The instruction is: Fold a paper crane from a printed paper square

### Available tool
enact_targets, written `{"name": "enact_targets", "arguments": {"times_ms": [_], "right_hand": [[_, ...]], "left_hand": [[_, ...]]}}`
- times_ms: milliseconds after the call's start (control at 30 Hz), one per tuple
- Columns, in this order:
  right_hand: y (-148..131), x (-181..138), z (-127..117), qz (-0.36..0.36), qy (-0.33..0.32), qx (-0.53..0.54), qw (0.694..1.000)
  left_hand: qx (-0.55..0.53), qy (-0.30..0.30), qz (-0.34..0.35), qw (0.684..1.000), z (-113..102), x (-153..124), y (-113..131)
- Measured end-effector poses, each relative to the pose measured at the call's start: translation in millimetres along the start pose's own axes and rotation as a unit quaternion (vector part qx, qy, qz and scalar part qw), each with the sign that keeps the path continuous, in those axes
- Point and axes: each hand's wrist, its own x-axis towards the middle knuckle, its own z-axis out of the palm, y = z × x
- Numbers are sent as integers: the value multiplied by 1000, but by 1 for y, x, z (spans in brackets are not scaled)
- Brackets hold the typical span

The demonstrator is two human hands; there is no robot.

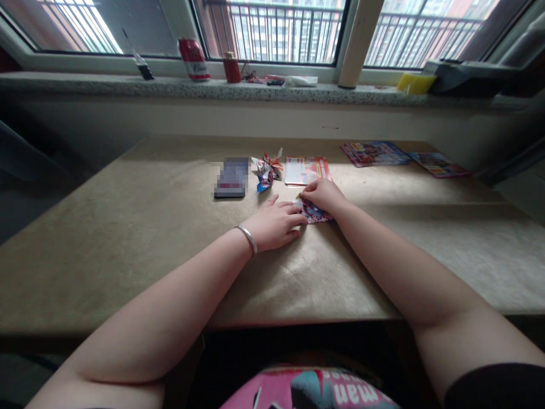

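Observation:
A small sheet of patterned paper (315,213), blue, red and white, lies on the table in front of me. My left hand (280,223), with a silver bangle at the wrist, lies flat with fingers stretched out, its fingertips resting on the sheet's left side. At the sheet's upper edge, my right hand (324,196) pinches the paper between thumb and fingers and covers part of it. Just beyond the hands are a folded paper figure (269,169) with pointed ends and a small stack of white and orange printed paper (307,170).
A dark phone-like slab (232,178), its face blurred, lies left of the paper figure. Colourful printed sheets (374,153) lie at the table's back right. The windowsill (170,88) holds a red and white can (194,59), a red bottle (231,67) and a yellow item (416,83).

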Motion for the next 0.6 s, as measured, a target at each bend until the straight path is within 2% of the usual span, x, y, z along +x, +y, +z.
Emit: {"name": "enact_targets", "arguments": {"times_ms": [333, 533, 600], "right_hand": [[0, 0, 1, 24, -15, -2, 1000], [5, -5, -4, -36, -22, 10, 999], [7, -11, -9, -67, -56, -9, 996]], "left_hand": [[-21, -20, 2, 1000, -6, -2, 2], [-20, -28, -7, 999, -5, -3, 0], [-17, -35, -10, 999, -5, -3, 1]]}}
